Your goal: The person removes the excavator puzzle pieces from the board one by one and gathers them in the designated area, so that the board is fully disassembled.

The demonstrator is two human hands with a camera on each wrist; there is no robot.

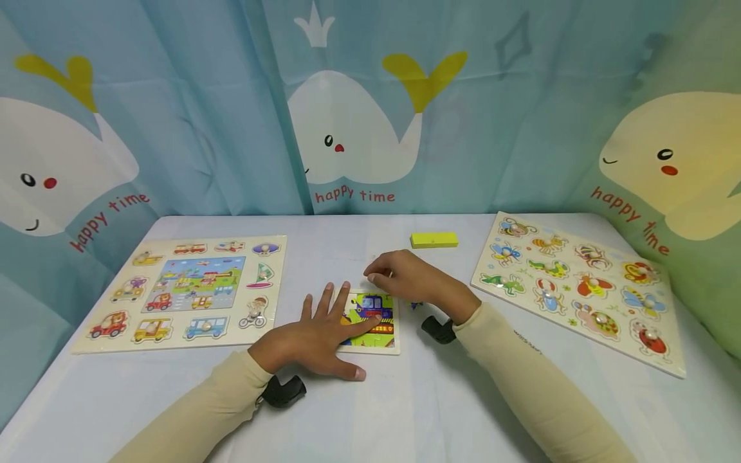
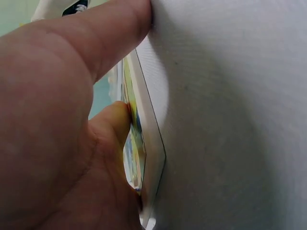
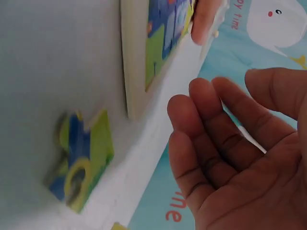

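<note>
A small jigsaw puzzle with a colourful vehicle picture lies in a pale frame (image 1: 370, 350) at the middle of the table. Across its left part my left hand (image 1: 315, 337) rests with spread fingers; the index finger lies over the picture and the thumb is off the near edge. In the right wrist view my right hand (image 3: 235, 158) is loosely curled with nothing in it, above and beside the puzzle's right side. A loose jigsaw piece (image 3: 86, 158), green, blue and yellow, lies on the table near it. The head view shows that piece mostly hidden by the right wrist.
A vehicle peg puzzle board (image 1: 173, 344) lies at the left, an insect peg puzzle board (image 1: 483, 283) at the right. Toward the back is a yellow box (image 1: 434, 240). A blue whale-print curtain (image 1: 231, 128) hangs behind the table.
</note>
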